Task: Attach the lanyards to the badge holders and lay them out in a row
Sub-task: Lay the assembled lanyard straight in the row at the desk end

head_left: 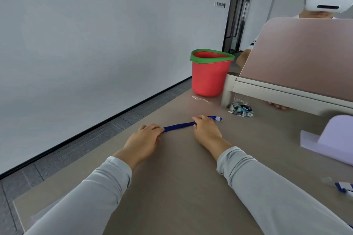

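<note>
One dark blue fabric lanyard (179, 126) lies stretched flat across the middle of the grey-brown tabletop (181, 187), and I read it as the first piece being laid for the row. Its far end shows a pale rounded tip (217, 118) just past my right hand (207, 129); whether a badge holder is already clipped there I cannot tell, since that hand covers the spot. A second blue-and-white strap piece (344, 188) sits at the right edge of the tabletop, with something clear and blurred just beside it, so I judge that at least one more set is left to join and place. My left hand (144, 139) rests palm down with the fingers curled narrowly onto the near end of the lanyard, pinning it to the surface. The right hand is also palm down, fingers closed low over the far stretch of the strap, pressing or pinching it; the exact grip is hidden. Both forearms, in light grey sleeves, reach forward from the near edge and angle inward toward the strap. A red plastic bucket with a green rim (209, 72) stands toward the far edge, well apart from the work, and a small crumpled printed packet (241, 110) lies near the foot of the beige desk divider (286, 89).
</note>
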The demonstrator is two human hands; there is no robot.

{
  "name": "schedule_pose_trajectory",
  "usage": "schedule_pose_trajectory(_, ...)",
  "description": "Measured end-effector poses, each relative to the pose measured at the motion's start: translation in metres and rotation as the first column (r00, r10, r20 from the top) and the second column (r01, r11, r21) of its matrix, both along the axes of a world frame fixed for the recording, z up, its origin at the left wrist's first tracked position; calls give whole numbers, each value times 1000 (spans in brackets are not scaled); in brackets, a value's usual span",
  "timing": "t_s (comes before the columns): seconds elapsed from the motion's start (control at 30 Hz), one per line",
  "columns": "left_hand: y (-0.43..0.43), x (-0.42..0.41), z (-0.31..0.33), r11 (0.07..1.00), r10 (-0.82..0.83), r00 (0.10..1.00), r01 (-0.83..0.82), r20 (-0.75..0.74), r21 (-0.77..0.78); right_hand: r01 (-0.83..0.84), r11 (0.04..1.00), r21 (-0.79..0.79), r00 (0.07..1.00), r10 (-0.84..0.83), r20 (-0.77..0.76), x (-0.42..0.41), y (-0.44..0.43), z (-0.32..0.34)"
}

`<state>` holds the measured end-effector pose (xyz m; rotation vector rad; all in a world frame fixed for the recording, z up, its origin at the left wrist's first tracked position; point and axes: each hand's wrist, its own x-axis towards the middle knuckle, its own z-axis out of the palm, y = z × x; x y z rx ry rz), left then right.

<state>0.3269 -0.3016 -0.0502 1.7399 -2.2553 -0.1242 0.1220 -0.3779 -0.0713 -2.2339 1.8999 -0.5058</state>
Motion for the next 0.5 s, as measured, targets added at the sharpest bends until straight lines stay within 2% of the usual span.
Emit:
schedule_pose_trajectory(0.1,-6,9,2,993,114,977,-107,-182,45,-10,999,-42,996,13,89,0,-10,-1)
schedule_pose_trajectory(0.17,-10,14,5,979,181,942,-145,-284,142,13,998,-66,955,8,296,2,-14,0)
schedule_pose_trajectory(0.23,-14,18,9,957,240,896,-154,-373,247,62,998,-19,791,-38,611,5,-19,5)
schedule_pose_trajectory(0.3,-19,22,12,940,282,860,-160,-424,302,64,996,56,529,-81,844,11,-27,11)
schedule_pose_trajectory(0.37,-20,27,13,938,287,861,-164,-420,304,3,994,109,269,-106,957,19,-34,16)
schedule_pose_trajectory(0.4,-19,29,13,940,282,871,-168,-401,296,-28,992,122,179,-115,977,22,-37,19)
schedule_pose_trajectory(0.43,-19,29,12,942,278,882,-174,-381,286,-51,991,123,135,-115,984,25,-39,20)
schedule_pose_trajectory(0.47,-17,31,11,944,276,892,-183,-358,273,-67,991,118,134,-108,985,27,-42,19)
schedule_pose_trajectory(0.5,-16,32,10,946,277,903,-196,-330,259,-65,992,105,210,-89,974,28,-44,18)
